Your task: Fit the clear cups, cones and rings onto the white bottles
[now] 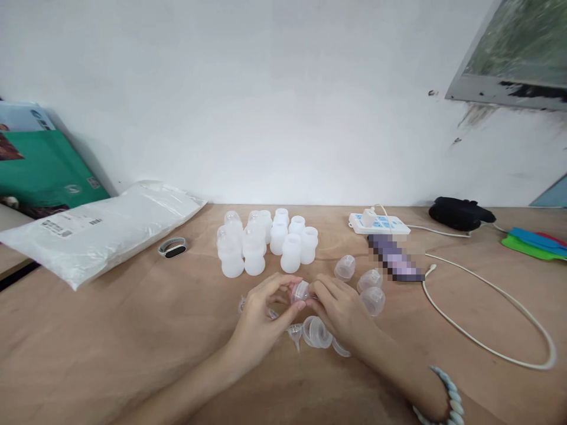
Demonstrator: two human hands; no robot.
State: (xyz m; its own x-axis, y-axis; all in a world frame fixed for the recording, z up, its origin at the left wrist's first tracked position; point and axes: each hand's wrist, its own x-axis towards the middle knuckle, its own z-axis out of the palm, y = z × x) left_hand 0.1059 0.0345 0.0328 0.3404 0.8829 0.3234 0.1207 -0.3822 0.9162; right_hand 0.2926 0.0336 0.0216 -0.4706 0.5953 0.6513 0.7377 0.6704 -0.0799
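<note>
Both hands meet over the wooden table (133,330). My left hand (261,316) and my right hand (341,310) pinch one small clear plastic cap (301,291) between their fingertips. Under and between the hands lie more clear caps (316,332) and a small clear funnel-like piece (295,333). To the right of my right hand lie three loose clear caps (370,289). Behind the hands stands a cluster of several white, translucent little bottles (266,242), upright and close together.
A large white plastic bag (97,227) lies at the left, with a wristband (172,247) beside it. A white power strip (378,222), a blurred-out phone (394,260), a looping white cable (487,348) and a black pouch (458,212) lie at the right. A white wall backs the table.
</note>
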